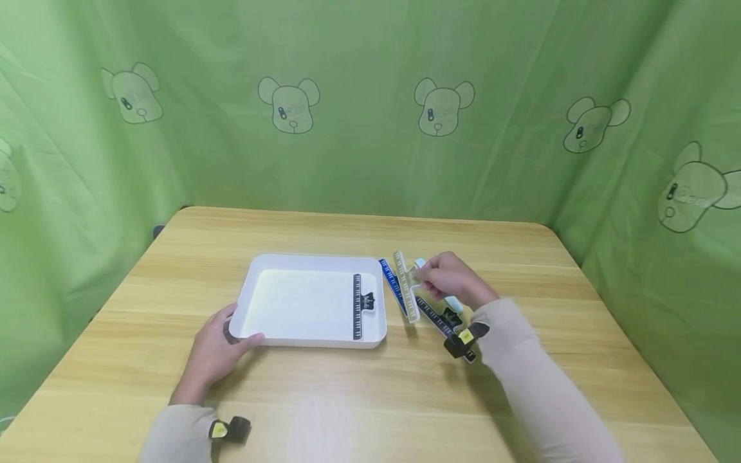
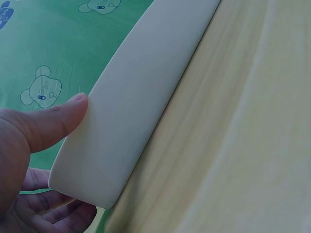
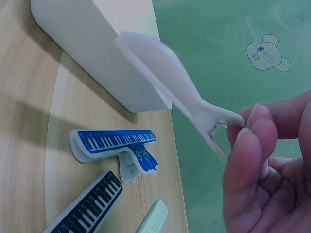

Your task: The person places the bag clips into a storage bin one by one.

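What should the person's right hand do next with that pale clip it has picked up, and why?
Probably carry the pale clip leftward over the white tray and set it inside. The right hand pinches it above the table, one black clip already lies in the tray, and the left hand steadies the tray's corner.

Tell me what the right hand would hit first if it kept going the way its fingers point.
Probably the white tray: the right hand, pinching a white clip, points left toward its right wall. The blue clip lies lower between them; depth is unclear.
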The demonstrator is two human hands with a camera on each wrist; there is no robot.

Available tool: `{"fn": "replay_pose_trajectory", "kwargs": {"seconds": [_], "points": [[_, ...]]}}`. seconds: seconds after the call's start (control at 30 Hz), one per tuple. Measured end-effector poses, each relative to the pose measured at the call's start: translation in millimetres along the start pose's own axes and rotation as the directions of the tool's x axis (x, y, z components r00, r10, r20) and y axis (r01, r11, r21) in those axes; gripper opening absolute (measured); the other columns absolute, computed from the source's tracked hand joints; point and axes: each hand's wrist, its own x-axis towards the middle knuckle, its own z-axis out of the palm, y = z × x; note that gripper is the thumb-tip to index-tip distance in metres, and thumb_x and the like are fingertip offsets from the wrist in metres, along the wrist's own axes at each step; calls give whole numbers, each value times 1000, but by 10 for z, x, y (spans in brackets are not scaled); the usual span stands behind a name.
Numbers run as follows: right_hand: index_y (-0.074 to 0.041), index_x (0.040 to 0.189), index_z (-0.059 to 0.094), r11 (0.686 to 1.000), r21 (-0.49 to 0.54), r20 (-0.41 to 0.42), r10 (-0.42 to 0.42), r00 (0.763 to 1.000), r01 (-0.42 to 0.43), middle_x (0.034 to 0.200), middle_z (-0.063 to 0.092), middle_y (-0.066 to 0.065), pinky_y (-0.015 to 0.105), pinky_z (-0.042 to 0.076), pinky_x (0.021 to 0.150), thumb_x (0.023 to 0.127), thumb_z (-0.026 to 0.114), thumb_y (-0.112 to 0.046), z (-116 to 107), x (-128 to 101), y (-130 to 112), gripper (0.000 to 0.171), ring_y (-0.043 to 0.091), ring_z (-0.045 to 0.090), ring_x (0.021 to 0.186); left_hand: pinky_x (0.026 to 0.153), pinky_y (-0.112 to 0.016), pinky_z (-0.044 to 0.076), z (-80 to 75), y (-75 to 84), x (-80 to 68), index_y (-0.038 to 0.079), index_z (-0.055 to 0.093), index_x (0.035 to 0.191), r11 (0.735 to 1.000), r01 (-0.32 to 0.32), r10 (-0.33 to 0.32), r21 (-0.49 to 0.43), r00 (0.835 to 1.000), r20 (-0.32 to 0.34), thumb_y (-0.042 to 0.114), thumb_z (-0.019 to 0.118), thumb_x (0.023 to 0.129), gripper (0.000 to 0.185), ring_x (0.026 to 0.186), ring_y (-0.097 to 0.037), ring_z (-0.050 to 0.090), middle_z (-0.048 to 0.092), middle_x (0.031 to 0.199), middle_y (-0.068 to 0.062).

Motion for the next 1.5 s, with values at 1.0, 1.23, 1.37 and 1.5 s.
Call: {"fn": "replay_pose_trajectory", "kwargs": {"seconds": [1.0, 1.23, 1.37, 1.5], "points": [[-4, 75, 57, 1000, -11, -10, -4, 1000, 4, 64, 55, 3, 25, 54, 57, 94, 60, -18, 128, 53, -86, 24, 13, 51, 55, 112, -59, 22, 0, 8, -8, -7, 30, 146, 1000, 4, -4, -2, 1000, -5, 39, 77, 81, 92, 134, -49, 31, 34, 145, -33], [-3, 76, 58, 1000, -4, -6, -8, 1000, 8, 64, 55, 4, 26, 55, 57, 95, 60, -17, 166, 66, -89, 23, 12, 52, 55, 111, -59, 23, 0, 11, -12, -7, 31, 146, 1000, 7, -7, -8, 1000, -6, 38, 78, 81, 92, 133, -48, 32, 35, 145, -33], [-3, 75, 58, 1000, 1, -3, -8, 1000, 8, 63, 54, 3, 25, 53, 56, 95, 60, -16, 191, 72, -91, 23, 12, 51, 54, 111, -59, 23, -1, 13, -13, -7, 31, 146, 1000, 7, -7, -4, 1000, -4, 38, 78, 81, 92, 134, -48, 32, 35, 145, -32], [-4, 75, 58, 1000, -3, -5, -12, 1000, 12, 62, 54, 3, 25, 53, 56, 95, 59, -16, 206, 68, -97, 24, 13, 51, 54, 111, -59, 23, 5, -4, -11, -7, 31, 146, 1000, 9, -9, 2, 1000, -3, 40, 77, 81, 93, 134, -49, 31, 34, 145, -33]]}}
